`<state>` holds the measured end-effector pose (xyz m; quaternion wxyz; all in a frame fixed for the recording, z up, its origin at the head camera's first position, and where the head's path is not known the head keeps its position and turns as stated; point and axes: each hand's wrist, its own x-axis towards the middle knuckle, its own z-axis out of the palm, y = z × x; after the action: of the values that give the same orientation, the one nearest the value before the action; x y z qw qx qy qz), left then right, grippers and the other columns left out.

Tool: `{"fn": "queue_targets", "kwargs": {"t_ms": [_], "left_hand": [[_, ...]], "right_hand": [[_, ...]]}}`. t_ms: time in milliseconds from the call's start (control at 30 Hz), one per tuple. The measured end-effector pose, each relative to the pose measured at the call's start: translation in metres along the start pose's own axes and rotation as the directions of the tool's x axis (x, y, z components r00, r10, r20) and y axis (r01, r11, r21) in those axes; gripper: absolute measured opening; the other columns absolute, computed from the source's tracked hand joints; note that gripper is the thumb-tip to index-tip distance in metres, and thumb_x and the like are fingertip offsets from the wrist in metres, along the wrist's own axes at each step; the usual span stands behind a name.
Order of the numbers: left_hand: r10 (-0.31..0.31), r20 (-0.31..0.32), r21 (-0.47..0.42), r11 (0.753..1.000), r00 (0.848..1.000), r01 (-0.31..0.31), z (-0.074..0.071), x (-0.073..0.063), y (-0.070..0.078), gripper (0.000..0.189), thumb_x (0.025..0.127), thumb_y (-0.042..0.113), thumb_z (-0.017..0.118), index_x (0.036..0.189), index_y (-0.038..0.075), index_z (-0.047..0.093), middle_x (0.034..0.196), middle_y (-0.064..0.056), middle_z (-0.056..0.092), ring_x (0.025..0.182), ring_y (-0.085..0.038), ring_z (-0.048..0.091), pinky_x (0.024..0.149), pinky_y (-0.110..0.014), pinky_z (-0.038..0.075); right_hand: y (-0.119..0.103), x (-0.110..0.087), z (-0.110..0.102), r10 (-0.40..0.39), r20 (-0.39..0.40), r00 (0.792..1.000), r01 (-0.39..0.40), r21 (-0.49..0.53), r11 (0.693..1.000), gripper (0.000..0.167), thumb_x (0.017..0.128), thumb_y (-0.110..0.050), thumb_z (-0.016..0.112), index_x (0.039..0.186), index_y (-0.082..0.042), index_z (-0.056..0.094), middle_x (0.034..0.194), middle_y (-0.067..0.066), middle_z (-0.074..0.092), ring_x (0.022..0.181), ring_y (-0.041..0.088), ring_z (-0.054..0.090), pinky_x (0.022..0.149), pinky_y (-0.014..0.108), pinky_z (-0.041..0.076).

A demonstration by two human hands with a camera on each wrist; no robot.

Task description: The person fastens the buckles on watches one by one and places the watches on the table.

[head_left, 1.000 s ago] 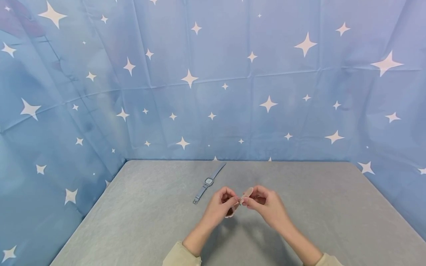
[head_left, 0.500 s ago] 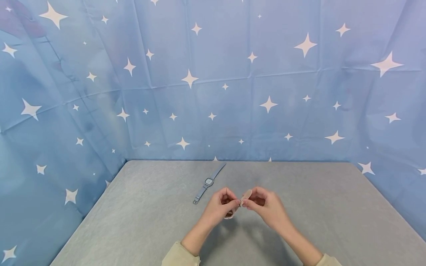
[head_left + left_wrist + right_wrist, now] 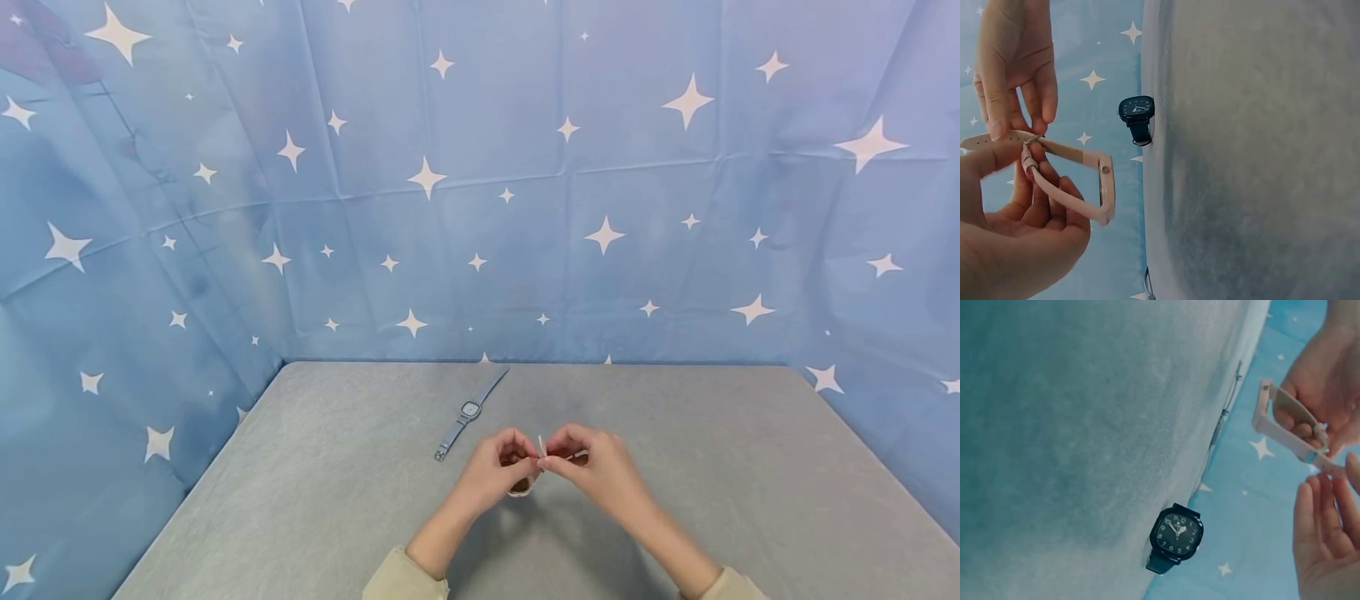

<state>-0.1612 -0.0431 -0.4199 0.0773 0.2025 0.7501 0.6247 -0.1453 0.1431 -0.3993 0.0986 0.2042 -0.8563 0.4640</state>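
Observation:
A pale pink watch (image 3: pixel 1107 187) hangs between my two hands over the table, its strap bent into a loop and its square case at the far end from the fingers. My left hand (image 3: pixel 486 473) pinches the strap at the buckle (image 3: pixel 1027 153), fingers curled under the loop. My right hand (image 3: pixel 603 468) pinches the holed strap end (image 3: pixel 979 141) between thumb and fingers, just beyond the buckle. In the left wrist view this strap end passes through the buckle frame. The watch's face is turned away from the views.
A light blue watch (image 3: pixel 470 410) lies stretched flat on the grey table (image 3: pixel 337 517), left of and beyond my hands. Both wrist views show a black square watch (image 3: pixel 1177 532) near the table's edge. A blue star-patterned curtain (image 3: pixel 525 275) hangs behind the table.
My right hand has moved slightly left, closer to my left hand. The free strap tip, which slanted up to the right, now stands nearly upright. The blue watch has not moved.

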Motion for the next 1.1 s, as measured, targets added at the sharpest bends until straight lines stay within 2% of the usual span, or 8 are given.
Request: {"fn": "queue_targets", "kwargs": {"t_ms": [133,233,367,500,633,800,967,1100], "left_hand": [[-0.011,0.039,0.023,1.000,0.999,0.011,-0.001,-0.001,0.001,0.021,0.086,0.013,0.067,0.097,-0.003,0.060,0.081,-0.002,0.060,0.066,-0.001,0.050,0.057,-0.016,0.042],[-0.025,0.053,0.020,1.000,0.998,0.024,0.000,0.000,0.001,0.025,0.086,0.017,0.070,0.096,-0.003,0.059,0.078,0.002,0.056,0.064,0.000,0.049,0.056,-0.015,0.041],[-0.025,0.046,0.022,0.999,0.999,0.024,0.002,-0.001,0.000,0.022,0.090,0.017,0.068,0.097,-0.003,0.061,0.083,-0.008,0.062,0.068,0.000,0.052,0.060,-0.015,0.043],[-0.015,0.035,0.013,1.000,0.999,0.014,0.004,-0.001,0.001,0.021,0.093,0.015,0.064,0.102,-0.004,0.063,0.097,-0.019,0.067,0.078,-0.002,0.057,0.071,-0.017,0.047],[-0.008,-0.009,0.000,1.000,1.000,0.008,0.005,-0.002,0.001,0.022,0.093,0.013,0.060,0.106,-0.004,0.062,0.099,-0.020,0.067,0.082,-0.005,0.058,0.077,-0.021,0.051],[0.025,-0.043,-0.013,1.000,0.999,-0.026,0.004,-0.003,0.001,0.020,0.091,0.007,0.058,0.106,-0.007,0.057,0.094,-0.023,0.065,0.079,-0.004,0.057,0.075,-0.022,0.050],[0.022,-0.016,-0.009,1.000,1.000,-0.022,0.003,-0.003,-0.001,0.020,0.093,0.009,0.061,0.105,-0.007,0.058,0.097,-0.027,0.065,0.079,-0.003,0.057,0.074,-0.019,0.048],[0.049,0.023,-0.036,0.998,0.999,-0.048,0.002,-0.002,-0.001,0.023,0.093,0.010,0.062,0.106,-0.008,0.058,0.101,-0.032,0.064,0.082,-0.002,0.058,0.077,-0.018,0.048]], "right_hand": [[0.002,0.001,-0.001,0.025,0.007,1.000,-0.026,0.045,0.999,0.014,0.083,-0.018,0.081,0.082,-0.013,0.068,0.077,-0.003,0.071,0.070,0.002,0.065,0.065,0.023,0.056],[0.004,0.001,-0.002,0.052,0.021,0.998,-0.054,0.077,0.996,0.015,0.083,-0.020,0.080,0.081,-0.013,0.068,0.075,-0.002,0.070,0.066,0.004,0.063,0.062,0.022,0.053],[0.005,0.001,-0.004,0.077,0.051,0.996,-0.083,0.134,0.987,0.014,0.088,-0.021,0.076,0.084,-0.009,0.070,0.077,0.003,0.072,0.066,0.004,0.064,0.063,0.023,0.054],[0.006,0.001,-0.006,0.083,0.103,0.991,-0.104,0.221,0.970,0.018,0.093,-0.018,0.070,0.093,0.000,0.071,0.085,0.012,0.073,0.073,0.005,0.067,0.068,0.025,0.059],[0.006,0.000,-0.007,0.099,0.160,0.982,-0.141,0.274,0.951,0.020,0.095,-0.015,0.067,0.101,0.004,0.069,0.092,0.017,0.071,0.076,0.005,0.066,0.072,0.026,0.060],[0.007,-0.001,-0.007,0.097,0.200,0.975,-0.152,0.285,0.946,0.021,0.097,-0.015,0.065,0.102,0.006,0.068,0.095,0.018,0.071,0.079,0.006,0.067,0.073,0.031,0.061],[0.008,-0.002,-0.006,0.131,0.230,0.964,-0.196,0.290,0.937,0.024,0.097,-0.017,0.064,0.102,0.006,0.066,0.096,0.017,0.070,0.082,0.005,0.068,0.075,0.035,0.061],[0.011,-0.001,-0.007,0.128,0.269,0.954,-0.216,0.328,0.920,0.025,0.098,-0.014,0.062,0.104,0.011,0.063,0.097,0.018,0.068,0.083,0.003,0.066,0.077,0.033,0.060]]}}
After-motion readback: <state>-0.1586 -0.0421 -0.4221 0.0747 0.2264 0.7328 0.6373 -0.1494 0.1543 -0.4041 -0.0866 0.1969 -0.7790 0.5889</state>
